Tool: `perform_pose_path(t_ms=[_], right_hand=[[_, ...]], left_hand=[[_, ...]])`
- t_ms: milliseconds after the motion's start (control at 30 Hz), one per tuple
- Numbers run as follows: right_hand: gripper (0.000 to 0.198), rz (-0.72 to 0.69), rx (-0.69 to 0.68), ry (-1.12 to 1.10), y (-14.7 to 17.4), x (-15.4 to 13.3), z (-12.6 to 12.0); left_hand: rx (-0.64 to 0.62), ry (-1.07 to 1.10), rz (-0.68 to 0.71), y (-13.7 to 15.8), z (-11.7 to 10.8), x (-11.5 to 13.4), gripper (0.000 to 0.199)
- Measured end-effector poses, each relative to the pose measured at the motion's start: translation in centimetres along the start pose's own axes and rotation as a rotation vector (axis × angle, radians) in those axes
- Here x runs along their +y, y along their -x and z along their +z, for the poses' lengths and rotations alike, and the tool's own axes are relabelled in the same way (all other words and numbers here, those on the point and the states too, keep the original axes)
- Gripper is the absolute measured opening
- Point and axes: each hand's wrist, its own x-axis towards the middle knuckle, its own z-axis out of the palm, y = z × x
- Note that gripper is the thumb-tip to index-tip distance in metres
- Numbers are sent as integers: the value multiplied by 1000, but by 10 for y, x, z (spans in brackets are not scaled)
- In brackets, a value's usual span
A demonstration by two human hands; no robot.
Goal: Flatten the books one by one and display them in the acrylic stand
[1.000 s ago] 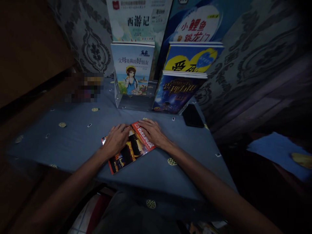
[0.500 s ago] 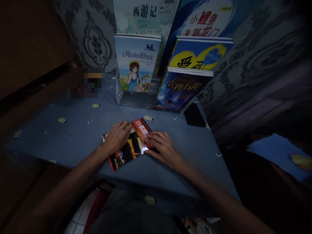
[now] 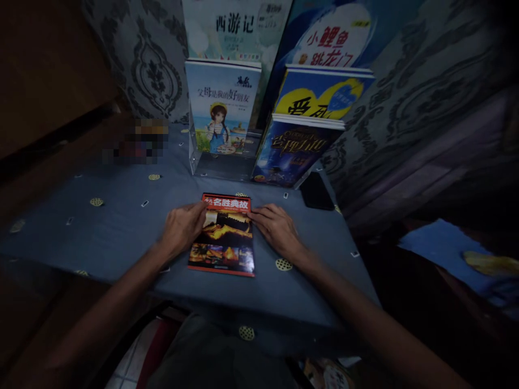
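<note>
A thin book (image 3: 227, 237) with a red title band and a dark, golden wall picture lies flat on the tablecloth in front of me, its title facing me. At its upper left edge, my left hand (image 3: 183, 227) is closed with the fingertips on the cover's border. My right hand (image 3: 275, 227) holds the upper right edge, fingers pressed together and the thumb lower down. The undersides of the fingers are hidden.
The grey-blue tablecloth (image 3: 121, 232) has small yellow prints. Behind stands a clear display rack (image 3: 221, 166) with a light-blue book (image 3: 223, 108), a dark-blue book (image 3: 298, 151) and a yellow-blue book (image 3: 324, 92). A black phone-like slab (image 3: 317, 192) lies right of it.
The book has turned from a slant to nearly square with me, its title now uncovered. Both hands have shifted to its upper side edges.
</note>
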Motion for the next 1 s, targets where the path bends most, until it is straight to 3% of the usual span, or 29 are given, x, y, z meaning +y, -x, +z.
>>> perform_pose_path(t_ms=[133, 333, 500, 800, 1000], right_hand=[[30, -10, -25, -51, -16, 7, 4], [37, 27, -7, -132, -19, -9, 3], [43, 22, 15, -238, -1, -18, -3], [31, -36, 87, -332, 50, -57, -28], [28, -34, 98, -402, 61, -72, -37]], left_hand=[[1, -17, 6, -3, 2, 2, 28], [4, -66, 134, -9, 9, 1, 24], [16, -79, 177, -6, 14, 1, 26], [14, -160, 177, -6, 16, 3, 25], [12, -128, 171, -4, 16, 3, 25]])
